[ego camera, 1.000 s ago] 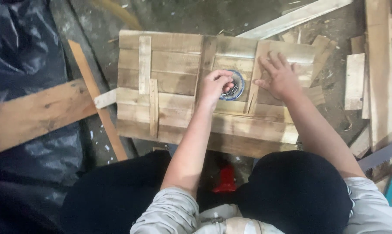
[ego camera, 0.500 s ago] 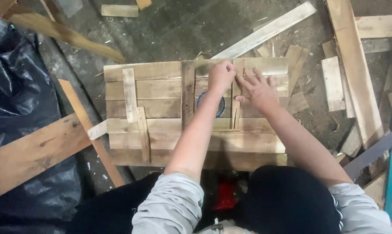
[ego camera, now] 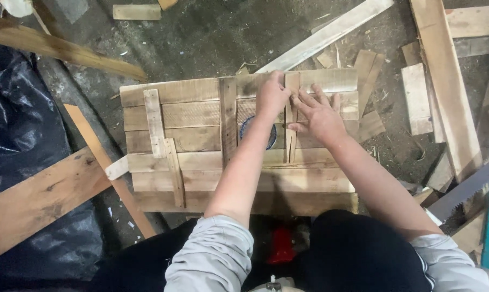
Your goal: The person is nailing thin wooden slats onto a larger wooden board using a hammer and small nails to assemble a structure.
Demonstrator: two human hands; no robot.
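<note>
Near the far edge of the rough wooden plank panel (ego camera: 201,178), I see the left hand (ego camera: 271,97) w/ fingers curled down onto the top of a thin upright wooden slat (ego camera: 291,127). Right hand (ego camera: 321,114) lies flat just beside it, fingers spread, touching the slat's right side. Round blue-rimmed object (ego camera: 270,139) sits under the left wrist, mostly hidden.

Black plastic sheet (ego camera: 17,135) at left, loose planks (ego camera: 444,81) right, saw blade (ego camera: 466,186), concrete floor (ego camera: 212,38)

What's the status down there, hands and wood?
Left hand and right hand both pressing thin slat upright on plank panel. Round blue tin beneath left wrist. Nothing blocking.
</note>
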